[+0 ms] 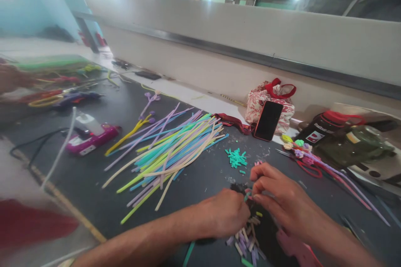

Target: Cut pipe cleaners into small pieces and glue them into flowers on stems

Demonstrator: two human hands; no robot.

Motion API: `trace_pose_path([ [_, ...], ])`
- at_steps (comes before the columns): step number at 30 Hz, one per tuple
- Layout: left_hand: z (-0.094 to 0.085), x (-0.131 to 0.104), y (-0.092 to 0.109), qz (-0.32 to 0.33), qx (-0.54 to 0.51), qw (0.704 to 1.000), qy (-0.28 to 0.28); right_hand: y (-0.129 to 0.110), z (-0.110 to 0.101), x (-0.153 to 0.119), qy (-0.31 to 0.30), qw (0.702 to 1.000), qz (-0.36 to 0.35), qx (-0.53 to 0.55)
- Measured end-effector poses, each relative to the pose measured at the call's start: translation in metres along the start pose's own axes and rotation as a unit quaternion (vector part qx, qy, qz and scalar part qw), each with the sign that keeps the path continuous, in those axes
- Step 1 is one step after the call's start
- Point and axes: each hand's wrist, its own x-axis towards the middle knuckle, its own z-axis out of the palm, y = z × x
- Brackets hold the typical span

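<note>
My left hand (230, 212) is closed in a fist low in the middle of the view, its fingertips turned away. Close beside it, my right hand (278, 196) has its thumb and fingers pinched together. Small pink and green bits (248, 195) show between the two hands; which hand grips them is hidden. Below my left hand lies a pile of short cut pieces (246, 244), mostly lilac and cream. Beyond the hands is a heap of short teal pieces (236, 158). Left of them spreads a bundle of long pastel chenille stems (175, 150).
A magenta glue gun (94, 137) lies at left. At the back, a phone (267, 121) leans on a patterned bag (255, 102). Stem flowers (303, 152), scissors (283, 152) and a black bottle (316, 131) are at right. A blurred co-worker's hand (14, 77) is far left.
</note>
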Motion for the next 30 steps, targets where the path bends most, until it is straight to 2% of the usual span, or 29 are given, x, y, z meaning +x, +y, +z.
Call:
trace_pose_path([
  [4, -0.0014, -0.0026, 0.0023, 0.057, 0.147, 0.987, 0.013, -0.0009, -0.0001, 0.0009, -0.012, 1.0, 0.005, -0.008],
  [10, -0.0024, -0.001, 0.0026, 0.119, 0.253, 0.96, -0.032, -0.0006, -0.0003, 0.0019, -0.036, 0.999, 0.011, -0.031],
  [16, -0.0019, -0.0013, 0.004, 0.088, 0.255, 0.963, -0.012, -0.0018, -0.0018, 0.0021, -0.054, 0.998, 0.01, -0.03],
  [21, -0.002, 0.0, 0.0018, 0.1, 0.255, 0.961, -0.039, -0.0018, -0.0018, 0.0018, -0.054, 0.998, 0.017, -0.035],
  [25, -0.0012, -0.0005, 0.0022, 0.108, 0.245, 0.963, -0.013, -0.0005, -0.0003, 0.0024, -0.05, 0.998, 0.022, -0.038],
  [30, -0.0024, -0.0031, 0.0054, 0.083, 0.238, 0.968, 0.005, 0.0012, 0.0011, 0.0031, -0.048, 0.998, 0.022, -0.039],
])
